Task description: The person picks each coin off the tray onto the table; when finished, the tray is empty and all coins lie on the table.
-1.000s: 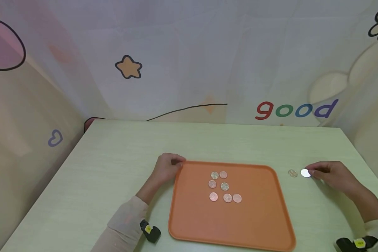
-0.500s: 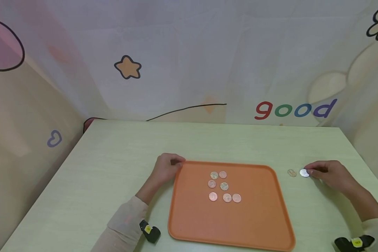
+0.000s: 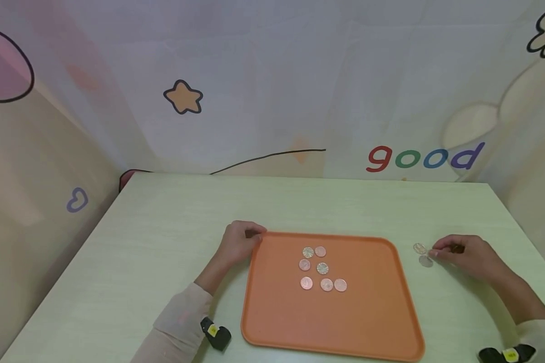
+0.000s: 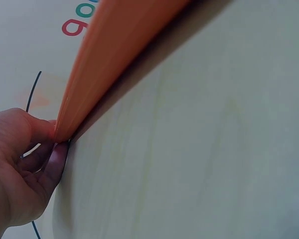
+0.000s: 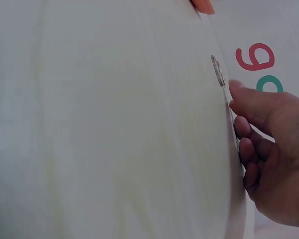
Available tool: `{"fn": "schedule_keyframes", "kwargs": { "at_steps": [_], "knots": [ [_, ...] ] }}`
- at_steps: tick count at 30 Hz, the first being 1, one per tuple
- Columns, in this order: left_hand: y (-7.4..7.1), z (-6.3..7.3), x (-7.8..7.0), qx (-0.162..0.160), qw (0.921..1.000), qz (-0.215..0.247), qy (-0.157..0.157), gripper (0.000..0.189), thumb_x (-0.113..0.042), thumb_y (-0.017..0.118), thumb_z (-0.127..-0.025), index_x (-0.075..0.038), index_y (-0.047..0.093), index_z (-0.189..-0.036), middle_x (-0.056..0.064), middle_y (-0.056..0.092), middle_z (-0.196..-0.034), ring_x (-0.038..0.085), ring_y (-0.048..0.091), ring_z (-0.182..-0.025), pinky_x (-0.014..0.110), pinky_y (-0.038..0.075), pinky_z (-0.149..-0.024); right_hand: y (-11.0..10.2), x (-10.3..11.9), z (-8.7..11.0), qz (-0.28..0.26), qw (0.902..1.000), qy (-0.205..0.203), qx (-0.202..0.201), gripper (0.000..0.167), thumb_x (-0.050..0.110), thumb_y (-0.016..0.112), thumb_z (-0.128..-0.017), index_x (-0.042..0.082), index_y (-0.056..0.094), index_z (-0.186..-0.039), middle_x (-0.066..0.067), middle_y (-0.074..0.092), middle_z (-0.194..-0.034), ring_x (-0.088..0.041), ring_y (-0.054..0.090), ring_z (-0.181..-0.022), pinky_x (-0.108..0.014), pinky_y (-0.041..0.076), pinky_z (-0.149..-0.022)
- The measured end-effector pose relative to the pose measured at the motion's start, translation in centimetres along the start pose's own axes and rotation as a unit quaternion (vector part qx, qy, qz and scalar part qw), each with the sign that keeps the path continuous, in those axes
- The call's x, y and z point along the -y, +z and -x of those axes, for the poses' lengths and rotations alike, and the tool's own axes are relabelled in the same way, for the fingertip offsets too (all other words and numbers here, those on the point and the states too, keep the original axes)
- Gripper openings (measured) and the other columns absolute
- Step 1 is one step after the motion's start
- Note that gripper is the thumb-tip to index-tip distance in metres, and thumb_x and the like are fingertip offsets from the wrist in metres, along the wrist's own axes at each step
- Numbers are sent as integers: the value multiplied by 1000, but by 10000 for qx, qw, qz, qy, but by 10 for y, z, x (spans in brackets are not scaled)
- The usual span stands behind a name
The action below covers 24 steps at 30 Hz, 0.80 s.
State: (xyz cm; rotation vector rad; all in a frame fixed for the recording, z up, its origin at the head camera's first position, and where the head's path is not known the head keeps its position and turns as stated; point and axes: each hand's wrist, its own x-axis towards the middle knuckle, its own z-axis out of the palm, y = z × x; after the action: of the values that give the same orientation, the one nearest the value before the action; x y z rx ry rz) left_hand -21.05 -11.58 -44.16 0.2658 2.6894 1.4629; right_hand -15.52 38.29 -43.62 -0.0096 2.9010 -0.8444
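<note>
An orange tray (image 3: 363, 317) lies on the pale table. My left hand (image 3: 241, 242) pinches its far left corner between thumb and fingers, as the left wrist view shows from below. At the right, beyond the tray's rim, lie two coins: a patterned one (image 3: 420, 248) and a greyer one (image 3: 426, 261) just nearer to me. My right hand (image 3: 470, 254) has its fingertips right at these coins, fingers bent. In the right wrist view a coin (image 5: 218, 71) shows just past the fingertips. I cannot tell whether the fingers pinch one.
On the tray lie several coins, among them a silvery coin (image 3: 322, 268) and a pinkish coin (image 3: 306, 283). Behind the table (image 3: 186, 201) hangs a printed backdrop (image 3: 272, 91) with a star and the word "good". Each sleeve carries a black wrist device (image 3: 216, 334).
My right hand has shifted left toward the patterned coin. The bright coin once at its fingertips now appears greyer, lower and further left. My left hand has kept its grip on the tray.
</note>
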Motion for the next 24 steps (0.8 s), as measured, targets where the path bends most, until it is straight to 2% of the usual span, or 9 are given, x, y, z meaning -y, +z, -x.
{"fn": "schedule_keyframes", "kwargs": {
  "at_steps": [3,16,24],
  "knots": [
    [0,0,0,-23,10000,-20,19,18,2,65,-92,-2,79,-102,14,78,-105,27,72,-99,39,59,-87,1,2,1,-48,10000,14,55,34,31,77,-90,0,73,-104,4,63,-86,-1,46,-73,-20,42,-63],
    [0,0,2,-23,10000,-40,22,18,2,66,-92,-3,79,-102,14,78,-105,26,73,-99,38,59,-87,3,4,3,27,10000,-10,40,35,32,81,-87,2,71,-101,1,61,-87,-3,44,-74,-20,41,-63],
    [1,-1,1,-31,10000,-43,51,17,2,65,-92,-2,79,-102,15,78,-105,28,73,-99,40,59,-88,2,-1,5,-113,9997,-214,-60,29,27,71,-96,-1,72,-104,2,65,-90,0,45,-74,-19,43,-63]
  ]
}}
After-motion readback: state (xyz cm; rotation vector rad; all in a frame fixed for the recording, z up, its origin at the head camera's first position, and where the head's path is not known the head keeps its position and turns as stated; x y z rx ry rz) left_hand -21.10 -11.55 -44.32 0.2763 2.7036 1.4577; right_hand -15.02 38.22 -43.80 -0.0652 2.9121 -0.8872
